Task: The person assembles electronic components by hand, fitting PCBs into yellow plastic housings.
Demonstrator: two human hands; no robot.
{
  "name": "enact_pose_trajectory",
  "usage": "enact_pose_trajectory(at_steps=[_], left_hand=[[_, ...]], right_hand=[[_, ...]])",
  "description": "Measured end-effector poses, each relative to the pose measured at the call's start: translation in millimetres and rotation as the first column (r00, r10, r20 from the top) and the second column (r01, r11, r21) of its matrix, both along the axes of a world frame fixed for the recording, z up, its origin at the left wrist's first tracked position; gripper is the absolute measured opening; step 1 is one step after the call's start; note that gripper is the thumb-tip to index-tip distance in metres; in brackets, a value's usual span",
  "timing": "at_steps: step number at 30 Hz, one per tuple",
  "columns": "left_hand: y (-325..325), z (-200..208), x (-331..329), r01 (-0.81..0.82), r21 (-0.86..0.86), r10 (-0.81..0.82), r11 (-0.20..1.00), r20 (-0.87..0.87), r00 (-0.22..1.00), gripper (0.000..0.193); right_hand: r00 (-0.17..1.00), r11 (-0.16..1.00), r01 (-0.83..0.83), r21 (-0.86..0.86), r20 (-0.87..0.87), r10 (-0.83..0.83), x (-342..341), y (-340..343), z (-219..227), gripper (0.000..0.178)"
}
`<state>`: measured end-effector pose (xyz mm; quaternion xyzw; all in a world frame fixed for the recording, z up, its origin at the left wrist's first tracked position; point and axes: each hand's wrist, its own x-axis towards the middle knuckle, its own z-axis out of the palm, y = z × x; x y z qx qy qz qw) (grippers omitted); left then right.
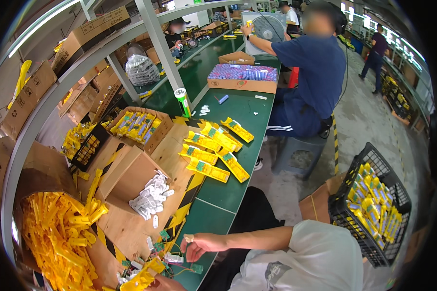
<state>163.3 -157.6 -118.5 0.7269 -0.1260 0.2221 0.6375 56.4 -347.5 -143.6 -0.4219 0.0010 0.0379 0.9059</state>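
Observation:
At the lower edge, my left hand [164, 282] is partly cut off, its fingers closed on a yellow plastic housing [144, 277]. My right hand [201, 245] is just above the bench edge with its fingers curled in; a small pale bit shows at a fingertip, too small to name. Below it lie thin coloured wires, a white part [173, 258] and a small green circuit board [196, 268]. More circuit boards [164, 234] lie to the left of this hand. Farther along the bench, several yellow housings [209, 169] with green boards inside lie in a loose group.
White plastic pieces [151, 195] spill from an open carton [126, 177]. Yellow housings [58, 237] heap at left. A green-white canister [182, 103] stands by the post. A box of batteries [243, 80] lies farther off, near a seated co-worker [306, 63]. A black crate [347, 208] stands right.

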Motion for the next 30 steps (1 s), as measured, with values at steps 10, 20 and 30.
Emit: enact_pose_trajectory(at_steps=[10, 20, 30], left_hand=[[-18, 60, -30, 0.036, 0.231, -0.102, 0.972, 0.284, 0.953, 0.049], [11, 27, -10, 0.116, -0.033, -0.115, 0.993, 0.042, 0.993, 0.046], [-15, 51, -8, 0.099, -0.209, -0.103, 0.973, -0.01, 0.995, 0.034]], right_hand=[[0.962, 0.59, 0.262, -0.764, 0.257, -0.094, 4, 29, 9, 0.035], [0.788, 0.123, 0.587, -0.8, 0.53, -0.313, -4, 19, 17, 0.028], [0.855, 0.533, 0.506, -0.678, 0.317, -0.41, 6, -3, 18, 0.027]])
